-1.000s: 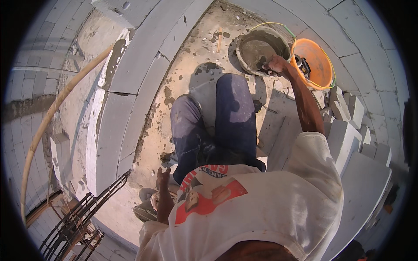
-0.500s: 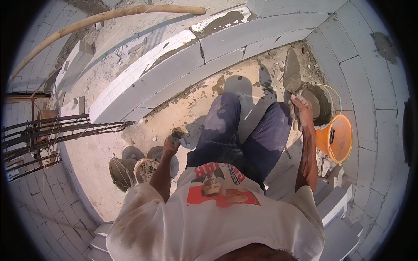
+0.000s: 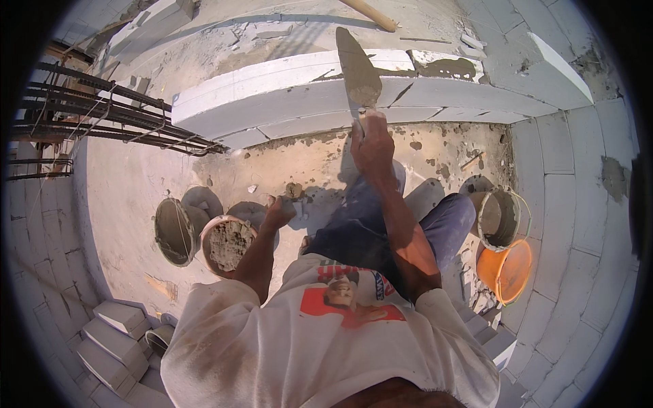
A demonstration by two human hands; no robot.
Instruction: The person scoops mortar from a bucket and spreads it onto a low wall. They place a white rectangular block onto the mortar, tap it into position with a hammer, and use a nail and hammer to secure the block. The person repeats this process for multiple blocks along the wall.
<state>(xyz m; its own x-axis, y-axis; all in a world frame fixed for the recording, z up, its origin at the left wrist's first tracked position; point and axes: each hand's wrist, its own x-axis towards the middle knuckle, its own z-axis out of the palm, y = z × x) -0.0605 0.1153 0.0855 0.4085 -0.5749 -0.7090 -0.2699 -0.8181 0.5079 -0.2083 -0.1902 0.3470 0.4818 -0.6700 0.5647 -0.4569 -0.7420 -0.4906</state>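
Observation:
My right hand (image 3: 373, 146) is closed round the handle of a trowel (image 3: 358, 71), reaching out in front of my knees. The pointed blade is coated with grey mortar and lies over the top edge of a low wall of white blocks (image 3: 286, 102). Patches of wet mortar (image 3: 445, 68) show on the wall's top to the right of the blade. My left hand (image 3: 279, 212) is curled closed low over the floor, near a bucket of mortar (image 3: 231, 245); what it holds, if anything, I cannot make out.
A grey-crusted bucket (image 3: 178, 231) stands at the left. On the right are a mortar-smeared bucket (image 3: 500, 217) and an orange bucket (image 3: 511, 272). Steel bars (image 3: 115, 112) jut in from the left. Loose white blocks (image 3: 112, 340) are stacked at lower left; a block wall (image 3: 564, 217) rises right.
My right hand has carried the trowel from beside the right-hand bucket leftward and forward to the low wall. The view has shifted rightward, and my left hand stays low near the floor.

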